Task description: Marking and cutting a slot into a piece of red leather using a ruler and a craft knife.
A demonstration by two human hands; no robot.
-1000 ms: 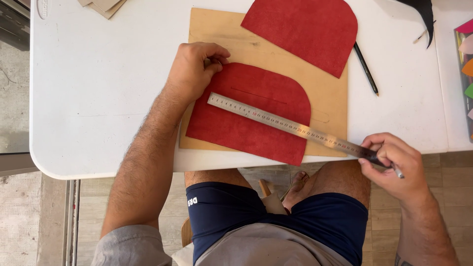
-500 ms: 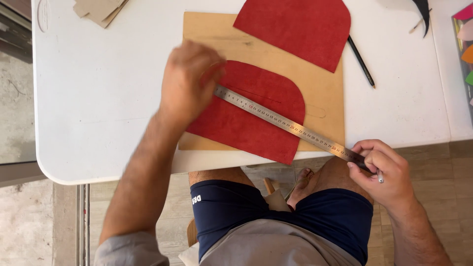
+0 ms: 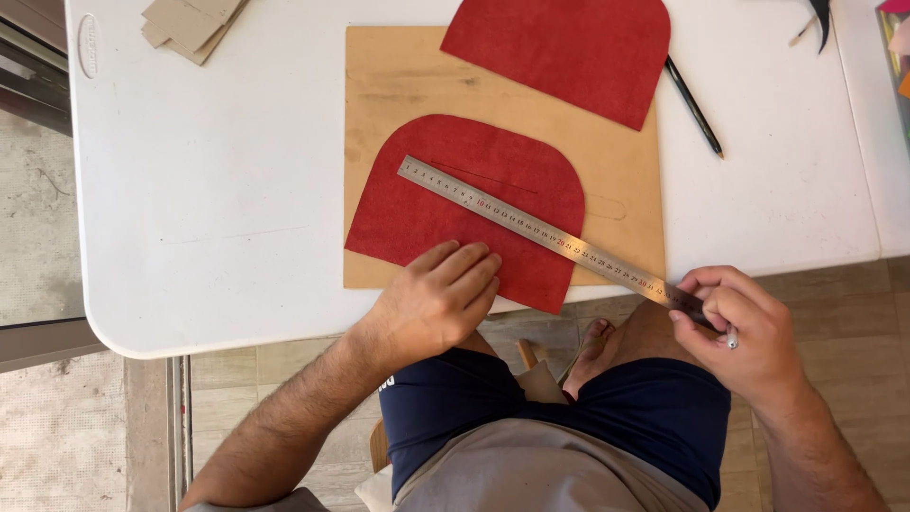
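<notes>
Red suede, the dome-shaped piece [image 3: 455, 204], lies on the tan board [image 3: 379, 85] near the table's front edge; my left hand [image 3: 436, 301] has slid down, fingers flat on its lower edge. My right hand [image 3: 744, 327] pinches the steel ruler [image 3: 531, 226], overhanging that edge.

Your right hand [image 3: 744, 327] covers the near end of the steel ruler [image 3: 540, 232]. The picture's top edge cuts off the second red piece [image 3: 559, 52] and the folded cardboard [image 3: 190, 24]. A dark object [image 3: 823, 17] at top right is too cropped to identify.
</notes>
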